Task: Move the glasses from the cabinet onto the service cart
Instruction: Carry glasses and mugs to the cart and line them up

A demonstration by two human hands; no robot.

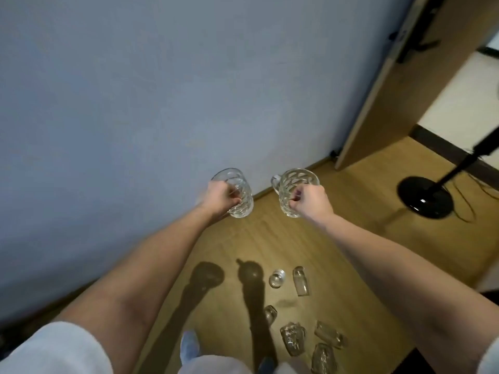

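Clear glass with a pressed diamond pattern is what I see in both hands. My view shows the left hand [221,198] closed around the left mug [244,209], close in front of the blue wall [135,103]. The mug sticks out from the fist on the side away from the wall. Whether the fingers go through its handle, I cannot tell.

The right hand [310,202] grips the right mug [297,182] at its side, a little farther from the wall. The fingers are curled at the rim. The handle of this mug points toward the wall and no finger touches it. Both mugs are thick and heavy-looking, held in the air with their open mouths turned partly up to the camera. They are near each other but apart.

Counted: two mugs in the hands, one each. Farther from the wall, low in the view, loose glasses [293,337] are on the wooden surface [364,252]. They are six, I think, because the lowest ones are blurred. Some look like mugs of the same pattern, and one is a taller plain glass [301,282].
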